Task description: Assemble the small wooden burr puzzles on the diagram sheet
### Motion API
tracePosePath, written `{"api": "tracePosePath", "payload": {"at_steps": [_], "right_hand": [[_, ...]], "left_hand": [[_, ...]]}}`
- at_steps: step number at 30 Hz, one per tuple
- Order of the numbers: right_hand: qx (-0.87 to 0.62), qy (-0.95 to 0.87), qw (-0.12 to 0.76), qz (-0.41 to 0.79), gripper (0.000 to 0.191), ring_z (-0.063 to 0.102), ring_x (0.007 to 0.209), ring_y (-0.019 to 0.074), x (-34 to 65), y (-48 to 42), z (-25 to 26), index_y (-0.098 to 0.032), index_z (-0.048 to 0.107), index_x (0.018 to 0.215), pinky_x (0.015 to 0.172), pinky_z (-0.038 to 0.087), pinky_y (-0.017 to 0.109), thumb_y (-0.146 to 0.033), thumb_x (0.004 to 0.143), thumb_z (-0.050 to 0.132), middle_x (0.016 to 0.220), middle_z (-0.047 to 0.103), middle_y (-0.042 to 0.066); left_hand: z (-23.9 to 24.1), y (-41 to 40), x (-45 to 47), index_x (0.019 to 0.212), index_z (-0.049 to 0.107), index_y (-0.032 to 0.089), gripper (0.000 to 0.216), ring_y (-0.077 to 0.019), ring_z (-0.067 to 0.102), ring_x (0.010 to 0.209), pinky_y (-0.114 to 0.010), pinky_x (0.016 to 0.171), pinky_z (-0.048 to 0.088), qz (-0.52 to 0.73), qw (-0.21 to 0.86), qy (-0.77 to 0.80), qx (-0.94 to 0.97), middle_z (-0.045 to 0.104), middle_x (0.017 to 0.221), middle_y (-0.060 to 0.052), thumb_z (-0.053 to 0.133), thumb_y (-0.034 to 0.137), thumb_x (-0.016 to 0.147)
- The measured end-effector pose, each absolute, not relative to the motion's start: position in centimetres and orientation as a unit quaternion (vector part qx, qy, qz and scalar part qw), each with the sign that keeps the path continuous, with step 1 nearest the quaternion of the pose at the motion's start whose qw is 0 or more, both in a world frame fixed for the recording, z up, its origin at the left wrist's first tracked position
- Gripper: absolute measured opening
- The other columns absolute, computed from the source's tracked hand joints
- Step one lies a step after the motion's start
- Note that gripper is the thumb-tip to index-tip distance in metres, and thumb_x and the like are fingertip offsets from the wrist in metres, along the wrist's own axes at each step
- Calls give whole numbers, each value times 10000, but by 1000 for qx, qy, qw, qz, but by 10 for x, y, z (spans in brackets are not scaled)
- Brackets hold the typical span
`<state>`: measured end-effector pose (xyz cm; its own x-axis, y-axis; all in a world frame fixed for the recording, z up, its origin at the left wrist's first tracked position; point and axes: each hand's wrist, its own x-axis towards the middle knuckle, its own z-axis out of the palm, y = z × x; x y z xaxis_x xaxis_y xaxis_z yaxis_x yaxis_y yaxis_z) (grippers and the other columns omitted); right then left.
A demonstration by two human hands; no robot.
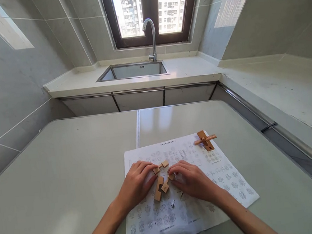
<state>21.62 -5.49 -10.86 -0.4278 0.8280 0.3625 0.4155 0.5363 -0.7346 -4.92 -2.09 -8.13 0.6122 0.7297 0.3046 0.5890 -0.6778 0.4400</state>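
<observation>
Both hands rest on the instruction sheet (204,178) w/ diagrams in reach. Left hand (135,185) fingertips pinch a notched wooden block (160,166); right hand (193,180) pinches another block (168,181). A third loose piece (158,189) lies between them.

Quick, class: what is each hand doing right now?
Left hand: fingers curled, touching small notched light wooden puzzle pieces.
Right hand: fingertips on the same pieces; grip cannot be told.
</observation>
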Motion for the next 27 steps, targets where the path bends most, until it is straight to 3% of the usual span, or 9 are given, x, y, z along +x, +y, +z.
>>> {"api": "tracePosePath", "payload": {"at_steps": [3,7,11,16,20,25,27], "right_hand": [[-404,-784,356,310,212,642,820,237,219,-55,-106,-303,642,1064,724,524,369,-157,914,675,970,711,52],[-437,-726,353,396,159,560,686,181,227,-55,-100,-289,654,1080,638,462,311,-227,938,688,905,661,23],[-465,-641,393,467,203,594,771,200,232,-52,-99,-273,700,1105,691,470,313,-389,944,740,891,669,30],[-435,-516,422,606,329,582,718,170,230,-49,-104,-251,698,1140,662,449,285,-507,939,740,774,631,-6],[-429,-473,438,633,355,572,656,157,232,-48,-100,-229,688,1114,680,465,293,-523,927,753,719,655,-13],[-405,-435,474,650,347,649,790,173,234,-45,-96,-222,702,1104,838,509,321,-468,889,817,828,715,16],[-399,-415,474,666,385,684,871,192,234,-43,-97,-221,710,1117,899,515,339,-442,844,866,892,734,32]], "left_hand": [[-85,-19,-48,1157,629,258,147,-259,665,1033,-420,890,549,242,146,398,873,727,1117,-60,624,299,1017],[-89,-16,-40,1156,649,244,201,-267,658,953,-434,849,542,238,130,437,857,704,1091,-75,647,363,994],[-87,-16,-34,1085,694,249,182,-267,661,935,-433,851,538,243,147,450,847,702,1083,-82,582,379,1023],[-72,-21,-33,1033,646,225,309,-218,658,793,-354,746,534,292,319,505,747,699,880,-43,494,493,1054],[-62,-23,-31,983,625,207,410,-180,632,709,-313,712,522,333,460,501,653,693,812,-24,504,597,1023],[-57,-22,-24,997,627,188,452,-191,698,840,-322,819,558,363,593,470,544,736,1010,-74,544,632,990],[-59,-19,-20,995,573,194,452,-172,711,734,-293,660,557,369,657,444,484,736,1106,-91,552,645,976]]}}
